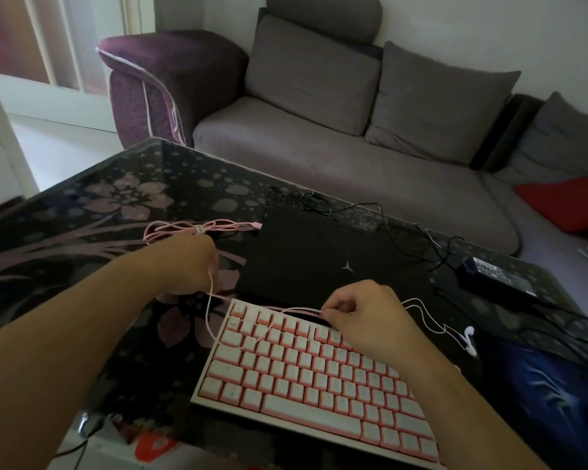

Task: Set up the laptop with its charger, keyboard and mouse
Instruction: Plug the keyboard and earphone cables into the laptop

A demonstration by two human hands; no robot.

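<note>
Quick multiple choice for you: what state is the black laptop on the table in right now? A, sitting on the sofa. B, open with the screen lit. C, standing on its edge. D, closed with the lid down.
D: the laptop lies flat on the table with its lid down and the logo facing up, just behind the pink keyboard, while both hands handle a thin pink cable.

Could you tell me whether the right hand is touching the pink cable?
Touching. The head view shows the right hand pinching the pink cable at its fingertips above the keyboard.
</note>
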